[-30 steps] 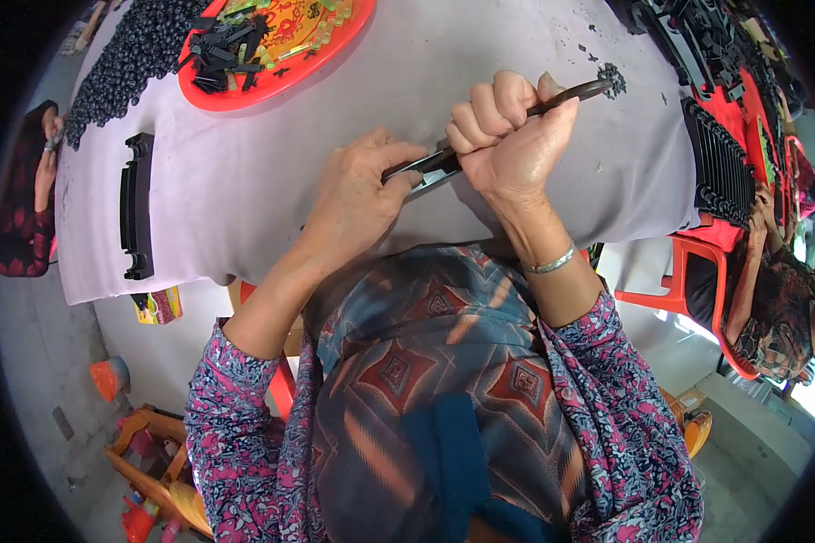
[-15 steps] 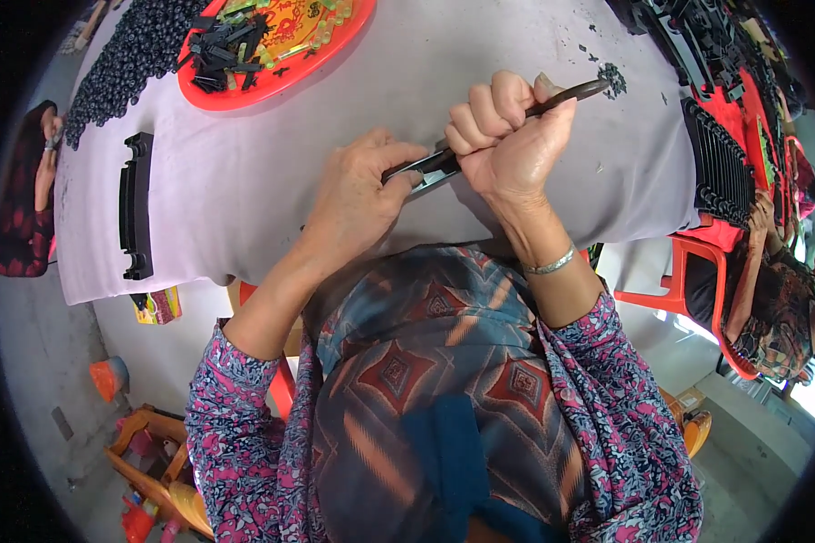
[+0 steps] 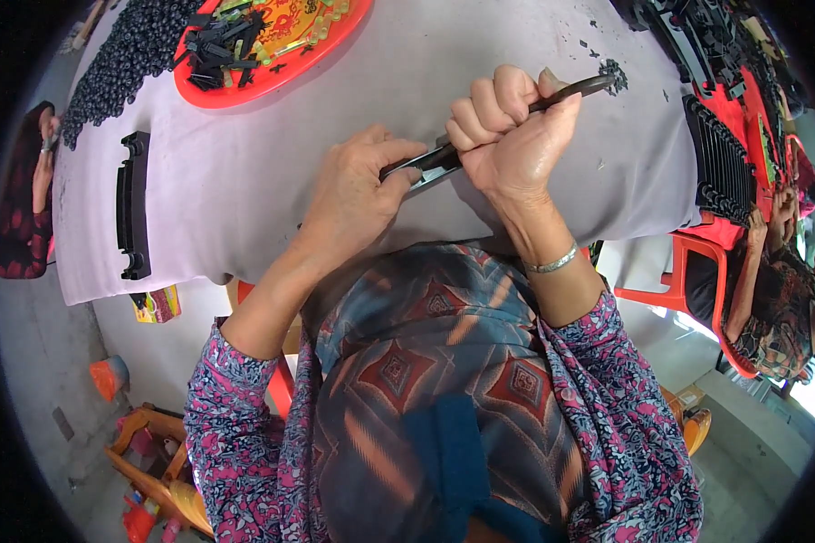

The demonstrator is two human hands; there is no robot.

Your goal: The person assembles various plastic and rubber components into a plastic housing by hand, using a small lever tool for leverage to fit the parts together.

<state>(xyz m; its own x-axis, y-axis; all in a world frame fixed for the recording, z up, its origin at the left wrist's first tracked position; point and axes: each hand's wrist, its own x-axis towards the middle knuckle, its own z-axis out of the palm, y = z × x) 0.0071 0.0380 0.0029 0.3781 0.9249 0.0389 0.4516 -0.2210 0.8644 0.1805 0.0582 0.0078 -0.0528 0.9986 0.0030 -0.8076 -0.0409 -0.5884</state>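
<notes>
Over the near middle of the cloth, my left hand (image 3: 360, 176) pinches a black plastic piece (image 3: 436, 175) with a shiny pale face between thumb and fingers. My right hand (image 3: 509, 136) is closed in a fist around a dark, curved-handled tool (image 3: 591, 85). One end of the tool sticks out past the thumb to the upper right. Its other end meets the plastic piece close to my left fingertips; the working tip there is too hidden to make out.
A lilac cloth covers the table (image 3: 272, 195). At left lies a long black plastic part (image 3: 134, 206), below a heap of small black pieces (image 3: 122, 77). A red tray (image 3: 244, 95) holds black strips and yellow-green bits. Black parts (image 3: 720, 149) line the right, near a co-worker's arm (image 3: 752, 262).
Both hands keep their grips. The tool and my right fist have shifted very slightly upward; the black piece between the hands shows at a slightly different angle.
</notes>
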